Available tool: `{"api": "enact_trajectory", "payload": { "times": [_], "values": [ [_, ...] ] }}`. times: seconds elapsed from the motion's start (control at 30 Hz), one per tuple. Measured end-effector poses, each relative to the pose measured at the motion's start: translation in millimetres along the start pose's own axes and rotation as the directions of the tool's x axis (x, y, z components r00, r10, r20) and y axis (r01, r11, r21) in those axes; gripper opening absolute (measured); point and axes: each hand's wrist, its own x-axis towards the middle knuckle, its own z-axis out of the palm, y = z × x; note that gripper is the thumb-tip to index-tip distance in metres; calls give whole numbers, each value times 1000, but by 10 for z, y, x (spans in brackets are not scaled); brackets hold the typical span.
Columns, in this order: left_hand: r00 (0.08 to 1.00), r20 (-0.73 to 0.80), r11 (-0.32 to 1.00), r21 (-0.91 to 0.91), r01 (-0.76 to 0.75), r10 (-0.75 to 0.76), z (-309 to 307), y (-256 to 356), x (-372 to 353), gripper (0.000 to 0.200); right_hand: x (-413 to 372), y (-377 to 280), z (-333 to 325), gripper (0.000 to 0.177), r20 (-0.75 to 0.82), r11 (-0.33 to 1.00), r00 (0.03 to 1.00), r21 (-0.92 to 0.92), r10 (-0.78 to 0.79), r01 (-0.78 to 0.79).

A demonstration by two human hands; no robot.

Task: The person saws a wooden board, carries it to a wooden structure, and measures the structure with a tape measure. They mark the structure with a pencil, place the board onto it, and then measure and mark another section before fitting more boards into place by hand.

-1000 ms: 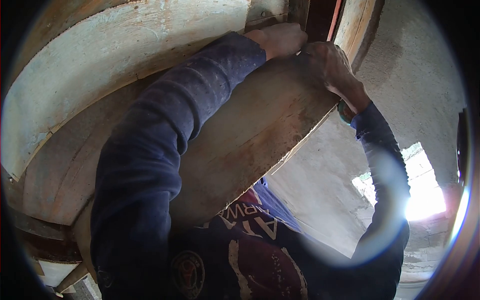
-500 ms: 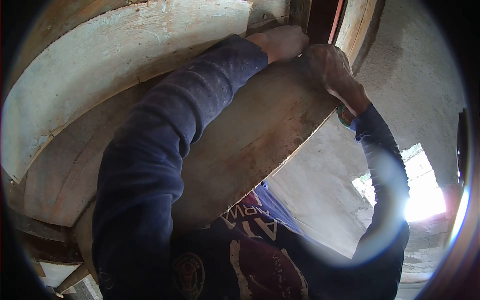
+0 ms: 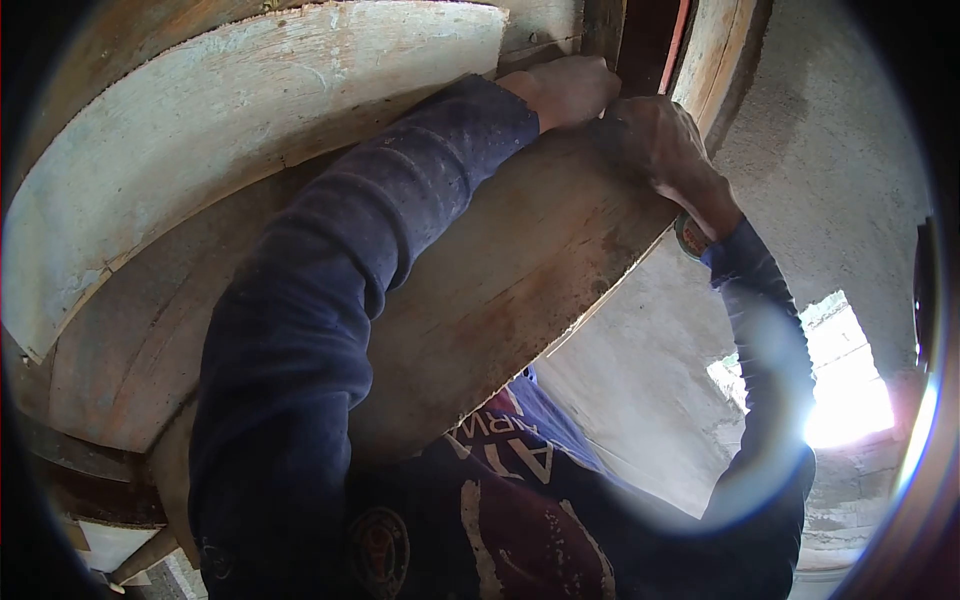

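A wide plywood board (image 3: pixel 500 290) with a rough, splintered edge slants across the middle, close to my chest. My left hand (image 3: pixel 568 90) is closed in a fist at the board's upper end. Beside it, almost touching, my right hand (image 3: pixel 662 145) has its fingers bent over the upper right end of the same board. The fingertips of both hands are hidden, so whatever they hold does not show. A small round greenish thing with a brownish face (image 3: pixel 690 236) sits by my right wrist, partly behind the wrist and the board's edge.
A curved, pale plywood strip (image 3: pixel 250 120) arches over the upper left. Timber (image 3: pixel 715 60) with a reddish strip (image 3: pixel 675 45) stands beyond my hands. A rough grey cement surface (image 3: pixel 840 170) lies at right, with a bright opening (image 3: pixel 848 385) in it.
Both hands stay at the board's upper end, with only a very slight shift downward in view. The board and the curved strip look the same.
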Motion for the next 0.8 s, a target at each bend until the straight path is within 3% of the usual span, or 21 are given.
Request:
{"api": "enact_trajectory", "payload": {
  "times": [0.03, 0.07, 0.13, 0.2, 0.27, 0.33, 0.37, 0.43, 0.47, 0.53, 0.7, 0.8],
  "values": [
    [998, -47, 999, 25, -35, 37, 14, -13, -30, 14, -34, 39, 20, 18, 55, 989, 998, 149, 1, -9],
    [993, -91, 996, 53, -71, 76, 29, -27, -39, 15, -4, 13, -8, 18, 52, 989, 999, 147, 1, -9],
    [990, -91, 991, 88, -104, 112, 70, -36, -9, 14, 14, -79, -83, 19, 68, 989, 992, 103, 103, -109],
    [985, -95, 983, 127, -129, 141, 42, -46, -4, 14, 34, -130, -113, 20, 54, 997, 996, 23, 73, -74],
    [995, -68, 996, 58, -63, 67, 28, -19, 2, 14, 4, -144, -112, 20, 53, 998, 997, -53, 48, -45],
    [995, -79, 998, 38, -60, 63, -25, 10, -32, 14, 16, -73, -69, 19, -31, 987, 999, 158, 28, -23],
    [995, -86, 998, 12, -58, 59, -16, 9, -44, 14, -2, -73, -55, 19, -33, 987, 999, 158, 30, -24],
    [997, -57, 997, 61, -43, 46, -3, 33, -4, 14, -44, -72, -34, 20, 0, 993, 1000, -112, 31, -31],
    [999, -32, 994, 107, -24, 28, 19, 19, 17, 14, -47, -73, -35, 20, 0, 993, 1000, -114, 30, -29],
    [996, -62, 994, 93, -62, 68, 57, -47, 16, 14, -60, -67, -39, 19, 23, 993, 997, 93, 78, -80],
    [990, -68, 982, 155, -112, 124, 85, -58, 35, 13, -57, -84, -59, 20, 39, 991, 994, 84, 105, -108],
    [988, -126, 994, 78, -79, 88, 90, -57, 4, 13, -54, -68, -36, 20, 14, 989, 997, 127, 78, -79]
  ]
}}
